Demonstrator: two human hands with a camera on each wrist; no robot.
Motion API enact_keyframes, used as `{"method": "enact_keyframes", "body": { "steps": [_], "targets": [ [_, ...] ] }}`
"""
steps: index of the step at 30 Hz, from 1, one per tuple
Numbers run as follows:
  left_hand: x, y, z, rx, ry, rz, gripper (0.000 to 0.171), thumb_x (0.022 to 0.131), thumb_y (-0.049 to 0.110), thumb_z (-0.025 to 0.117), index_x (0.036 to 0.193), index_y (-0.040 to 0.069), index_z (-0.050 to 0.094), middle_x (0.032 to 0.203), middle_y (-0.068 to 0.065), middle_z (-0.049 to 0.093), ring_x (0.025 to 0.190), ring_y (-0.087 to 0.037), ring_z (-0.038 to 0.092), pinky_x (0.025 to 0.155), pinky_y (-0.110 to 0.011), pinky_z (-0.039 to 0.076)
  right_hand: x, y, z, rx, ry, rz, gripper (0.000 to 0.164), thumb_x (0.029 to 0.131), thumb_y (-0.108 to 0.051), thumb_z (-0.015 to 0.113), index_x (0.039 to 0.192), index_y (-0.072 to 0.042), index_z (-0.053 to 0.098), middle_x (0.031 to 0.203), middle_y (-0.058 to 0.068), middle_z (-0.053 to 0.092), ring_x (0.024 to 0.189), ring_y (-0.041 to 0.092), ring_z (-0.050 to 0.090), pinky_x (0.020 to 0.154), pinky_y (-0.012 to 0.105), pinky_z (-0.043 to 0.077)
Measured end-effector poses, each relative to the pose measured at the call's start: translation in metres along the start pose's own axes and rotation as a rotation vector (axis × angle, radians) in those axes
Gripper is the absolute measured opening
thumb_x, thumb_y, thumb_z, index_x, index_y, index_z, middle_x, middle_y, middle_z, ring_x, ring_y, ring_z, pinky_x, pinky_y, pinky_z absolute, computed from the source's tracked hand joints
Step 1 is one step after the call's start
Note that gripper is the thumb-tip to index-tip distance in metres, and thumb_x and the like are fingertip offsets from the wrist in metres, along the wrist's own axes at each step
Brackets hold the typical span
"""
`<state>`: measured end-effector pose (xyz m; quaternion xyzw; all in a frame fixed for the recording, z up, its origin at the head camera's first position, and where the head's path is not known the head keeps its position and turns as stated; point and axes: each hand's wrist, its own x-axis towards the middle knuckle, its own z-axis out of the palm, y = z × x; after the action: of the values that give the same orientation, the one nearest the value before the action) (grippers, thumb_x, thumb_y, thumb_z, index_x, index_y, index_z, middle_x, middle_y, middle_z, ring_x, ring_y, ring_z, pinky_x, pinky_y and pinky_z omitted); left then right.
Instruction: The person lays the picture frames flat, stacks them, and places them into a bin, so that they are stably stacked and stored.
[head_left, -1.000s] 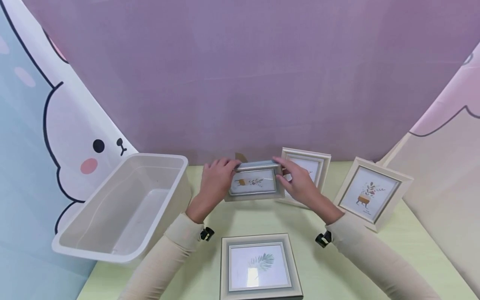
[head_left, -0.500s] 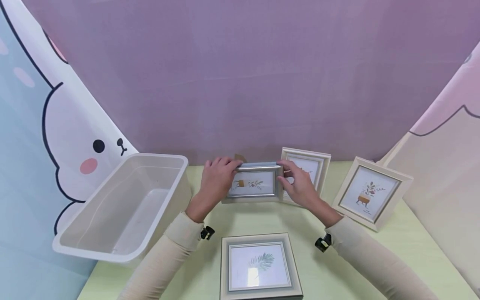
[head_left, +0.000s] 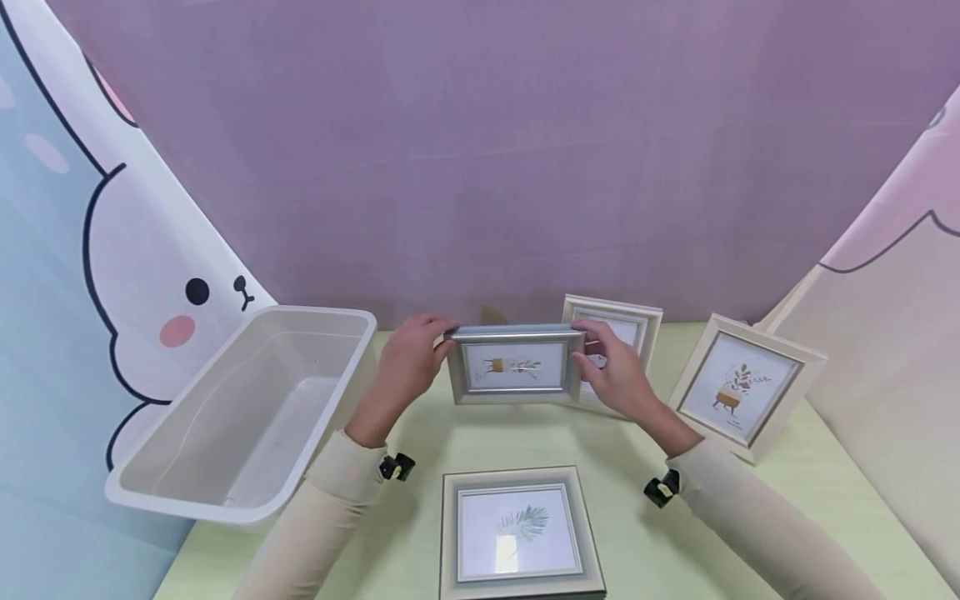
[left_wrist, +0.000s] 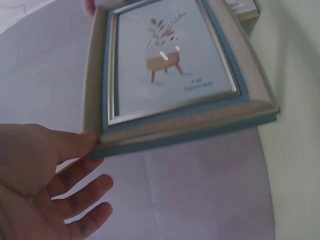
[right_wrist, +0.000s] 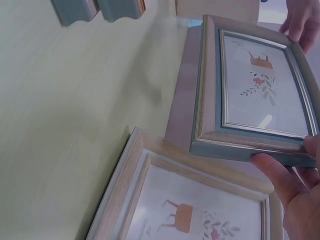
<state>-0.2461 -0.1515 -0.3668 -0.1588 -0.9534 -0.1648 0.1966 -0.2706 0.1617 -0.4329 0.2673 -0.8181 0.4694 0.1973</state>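
Note:
A picture frame (head_left: 517,367) with a potted-plant print is held sideways over the back middle of the table, its long side across. My left hand (head_left: 408,362) pinches its upper left corner; in the left wrist view, the left thumb (left_wrist: 75,145) lies on the front while the other fingers spread behind and below. At the upper right corner my right hand (head_left: 618,379) grips it between thumb and fingers. Close behind that hand a second picture frame (head_left: 647,321) stands upright, partly covered. The right wrist view shows blue edging on the held picture frame (right_wrist: 215,100).
A third standing picture frame (head_left: 738,387) leans at the right. Near the front lies a picture frame with a leaf print (head_left: 517,533), raised on something beneath. An empty plastic bin (head_left: 247,417) stands at the left. A purple cloth (head_left: 480,167) hangs behind the table.
The held picture frame has shifted right and its face shows more fully. My left hand has slid out leftward to its corner; my right hand has moved slightly right with it.

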Motion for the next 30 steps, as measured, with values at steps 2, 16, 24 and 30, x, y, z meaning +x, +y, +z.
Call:
{"method": "enact_keyframes", "body": {
  "steps": [2, 16, 24, 30],
  "targets": [
    [0.0, -0.004, -0.001, -0.068, -0.028, -0.013, 0.029, 0.093, 0.015, 0.074, 0.122, 0.01, 0.073, 0.117, -0.012, 0.073, 0.108, -0.032, 0.068, 0.089, -0.048, 0.057, -0.001, 0.002, -0.002, 0.003, 0.006, -0.002, 0.047, 0.088, 0.012, 0.07, 0.131, 0.0, 0.056, 0.106, 0.025, 0.07, 0.091, 0.042, 0.074, 0.065, 0.032, 0.063],
    [0.002, -0.035, 0.017, -0.926, -0.236, -0.271, 0.049, 0.1, 0.017, 0.066, 0.145, 0.006, 0.051, 0.145, -0.017, 0.056, 0.132, -0.034, 0.055, 0.11, -0.049, 0.048, -0.008, 0.008, -0.007, 0.173, -0.007, 0.005, 0.048, 0.089, 0.016, 0.066, 0.132, 0.003, 0.052, 0.101, 0.027, 0.067, 0.089, 0.023, 0.071, 0.061, 0.034, 0.063],
    [0.0, -0.049, 0.028, -1.08, -0.319, -0.165, 0.065, 0.101, 0.019, 0.061, 0.159, 0.014, 0.032, 0.165, -0.014, 0.032, 0.15, -0.037, 0.035, 0.122, -0.057, 0.03, -0.01, 0.006, -0.01, 0.226, -0.03, 0.016, 0.049, 0.088, 0.018, 0.065, 0.132, 0.004, 0.051, 0.096, 0.029, 0.068, 0.087, 0.007, 0.068, 0.06, 0.033, 0.063],
    [0.002, -0.054, 0.035, -1.174, -0.387, -0.107, 0.09, 0.094, 0.048, 0.071, 0.163, 0.017, 0.022, 0.17, -0.012, 0.023, 0.152, -0.039, 0.029, 0.123, -0.06, 0.026, -0.011, 0.005, -0.012, 0.236, -0.037, 0.019, 0.047, 0.089, 0.018, 0.064, 0.132, 0.005, 0.05, 0.096, 0.03, 0.068, 0.086, 0.007, 0.068, 0.06, 0.035, 0.063]
  ]
}}
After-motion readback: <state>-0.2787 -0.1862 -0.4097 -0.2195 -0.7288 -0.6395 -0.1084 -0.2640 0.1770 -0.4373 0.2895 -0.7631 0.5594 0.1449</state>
